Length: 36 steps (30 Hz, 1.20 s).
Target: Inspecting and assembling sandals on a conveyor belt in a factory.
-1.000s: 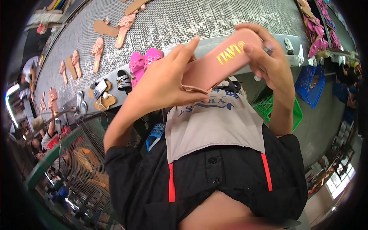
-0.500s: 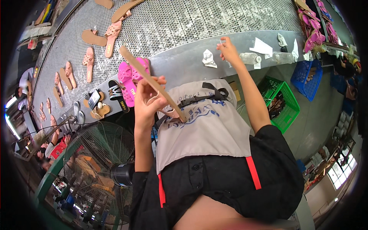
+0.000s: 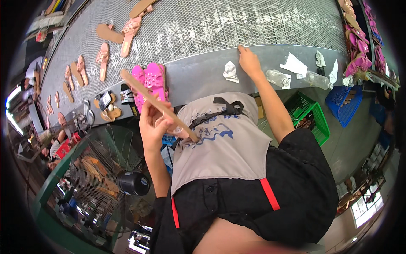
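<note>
Gripping a tan sole (image 3: 158, 106) edge-on in our left hand (image 3: 154, 122), we press our right hand (image 3: 249, 62), fingers loose, on the metal ledge (image 3: 203, 78). Below sit a green crate (image 3: 311, 120) and blue crate (image 3: 349, 106); their contents are unclear.

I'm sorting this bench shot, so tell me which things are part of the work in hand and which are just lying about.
In hand:
left hand holding the sole
right hand on the belt edge

Lying about:
pink sandals
rag
bottles
green crate
blue crate
fan
</note>
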{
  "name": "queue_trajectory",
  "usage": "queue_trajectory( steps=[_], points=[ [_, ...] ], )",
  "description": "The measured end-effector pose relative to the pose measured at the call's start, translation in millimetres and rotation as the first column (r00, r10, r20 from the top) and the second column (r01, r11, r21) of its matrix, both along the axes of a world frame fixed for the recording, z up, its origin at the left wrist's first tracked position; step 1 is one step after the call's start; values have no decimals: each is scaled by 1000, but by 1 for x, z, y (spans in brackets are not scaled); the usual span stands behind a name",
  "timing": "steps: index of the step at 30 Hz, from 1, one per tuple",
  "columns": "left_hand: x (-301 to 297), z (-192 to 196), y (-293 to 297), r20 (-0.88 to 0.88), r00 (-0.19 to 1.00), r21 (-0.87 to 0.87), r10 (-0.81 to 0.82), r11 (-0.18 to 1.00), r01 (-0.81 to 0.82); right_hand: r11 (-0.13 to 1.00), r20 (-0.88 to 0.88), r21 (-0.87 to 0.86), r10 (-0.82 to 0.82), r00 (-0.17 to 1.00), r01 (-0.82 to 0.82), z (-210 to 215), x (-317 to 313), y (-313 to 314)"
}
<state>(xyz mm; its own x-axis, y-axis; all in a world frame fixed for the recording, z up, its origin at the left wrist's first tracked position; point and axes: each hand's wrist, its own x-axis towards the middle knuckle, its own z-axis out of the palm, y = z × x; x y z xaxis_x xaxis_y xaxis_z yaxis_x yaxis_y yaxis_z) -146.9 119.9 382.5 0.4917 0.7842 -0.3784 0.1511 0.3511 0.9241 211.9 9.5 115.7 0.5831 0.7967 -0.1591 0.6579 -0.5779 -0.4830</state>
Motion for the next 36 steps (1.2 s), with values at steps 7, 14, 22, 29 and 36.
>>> queue_trajectory(
  steps=[7,14,22,29,36],
  points=[
    [1,-13,26,-18,997,51,-69,996,70,998,-354,-62,-17,935,-5,92,-19,3],
    [-1,-25,35,165,986,0,-3,1000,3,764,-982,102,181,-60,637,250,-127,-16],
    [0,-3,40,218,976,-47,-4,999,15,926,-966,180,103,235,332,310,-191,-35],
    [-5,14,42,136,989,121,-64,992,47,887,-885,304,127,448,348,332,-193,-16],
    [-9,17,45,93,992,202,-86,977,66,879,-805,400,202,558,260,334,-210,9]
  ],
)
